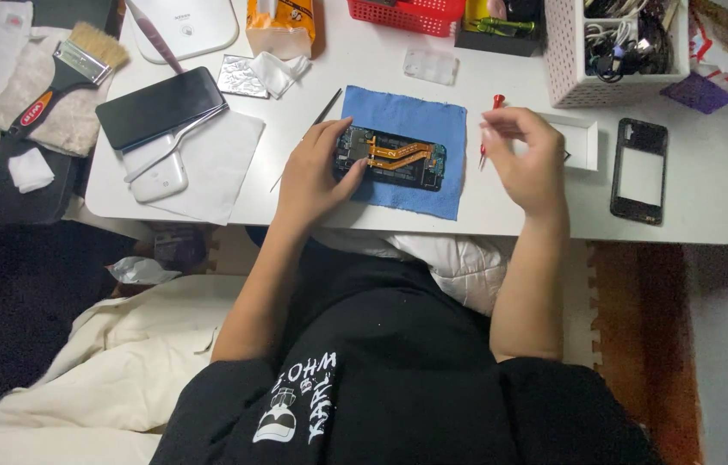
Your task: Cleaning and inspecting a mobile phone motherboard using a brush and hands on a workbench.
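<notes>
At the near edge of a white table (725,207), the left hand (316,172) clamps the end of an opened phone (391,158) lying on a blue cloth (433,116) — its orange flex cables exposed. The right hand (527,159) pinches a red-handled screwdriver (489,129), tip apparently off the phone. Farther back — a phone frame (639,170), a brush (62,73), a red basket (407,15).

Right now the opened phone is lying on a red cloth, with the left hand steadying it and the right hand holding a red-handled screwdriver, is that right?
Not quite: in the head view the cloth is blue, not red. The opened phone does lie on it, the left hand steadies it, and the right hand holds the red-handled screwdriver.
</notes>
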